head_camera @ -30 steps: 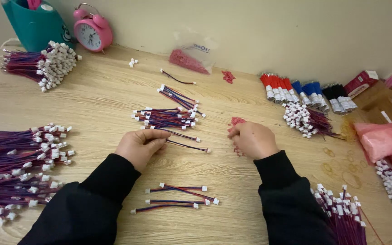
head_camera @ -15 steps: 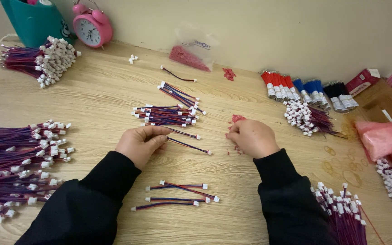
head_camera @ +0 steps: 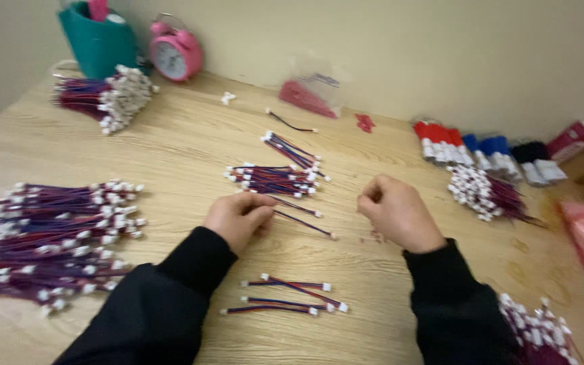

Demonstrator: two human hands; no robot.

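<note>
Left hand (head_camera: 239,217) pinches a short cable (head_camera: 303,224) just below the cable pile (head_camera: 275,180). Right hand (head_camera: 400,211) is curled, contents blurred, perhaps a red bit. A loose pinch could drop the cable into that pile.

The light wood-grain table (head_camera: 170,135) meets a plain beige wall (head_camera: 407,47) along its far edge. Illumination is soft and even, with faint shadows beneath the wall.
</note>
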